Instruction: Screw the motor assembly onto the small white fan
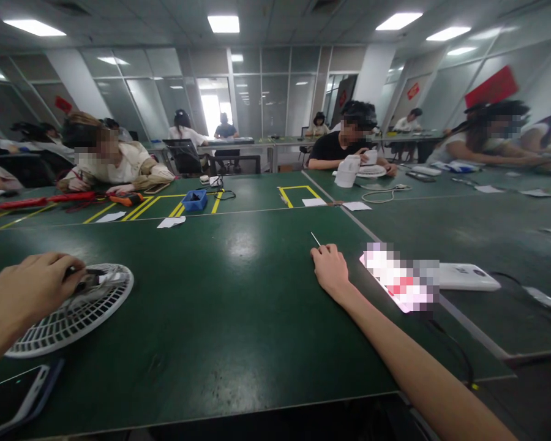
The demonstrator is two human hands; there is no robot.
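My left hand (37,285) is at the left, closed over the dark middle part of a small fan's white round grille (78,315). Its fingertips grip near the motor, which they partly cover. The grille lies on the green table with its slats showing. Farther right, my right hand (330,266) rests on the table, closed around a screwdriver (316,239). Only the thin metal shaft sticks out, pointing away from me; the handle is hidden in the fist. My two hands are well apart.
A phone (13,398) lies at the lower left. Right of my right hand are a lit phone (395,282) and a white power bank (466,277) with a cable. Beyond are a blue bin (195,200), paper slips and co-workers, one holding a white fan part (348,171).
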